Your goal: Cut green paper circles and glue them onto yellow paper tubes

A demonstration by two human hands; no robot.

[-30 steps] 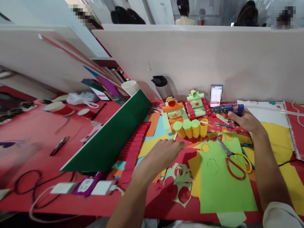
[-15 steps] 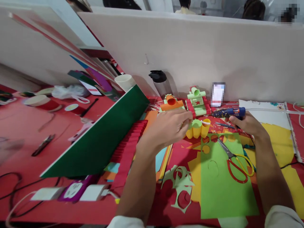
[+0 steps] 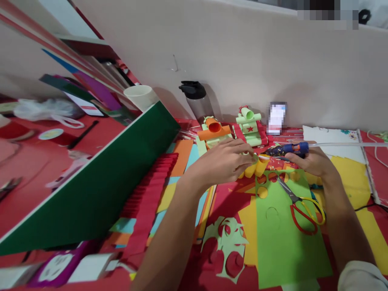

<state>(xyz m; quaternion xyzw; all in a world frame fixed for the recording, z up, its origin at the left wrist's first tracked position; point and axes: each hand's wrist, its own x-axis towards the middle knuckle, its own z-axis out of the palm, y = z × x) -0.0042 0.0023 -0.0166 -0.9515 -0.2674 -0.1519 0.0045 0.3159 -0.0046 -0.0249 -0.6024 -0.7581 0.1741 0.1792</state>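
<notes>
Red table [image 3: 103,139]; left hand [image 3: 222,161] half-hides yellow tubes [image 3: 261,166], grip unclear; right hand [image 3: 315,162] clasps glue gun [image 3: 281,150]

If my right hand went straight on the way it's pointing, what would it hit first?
Probably the yellow tube just past your glue gun; depth is unclear, and your left hand is close too.

1. A craft workroom is suggested by the red bench [image 3: 27,155], which is strewn with coloured paper.
2. A green sheet [image 3: 291,250] is pierced with cut-out circles, and scissors [image 3: 294,198] are laid on it.
3. A glue gun [image 3: 285,150] is held in the right hand [image 3: 318,161].
4. An orange paper model [image 3: 222,133] and a green paper model [image 3: 249,127] are stood near a white partition [image 3: 230,52].
</notes>
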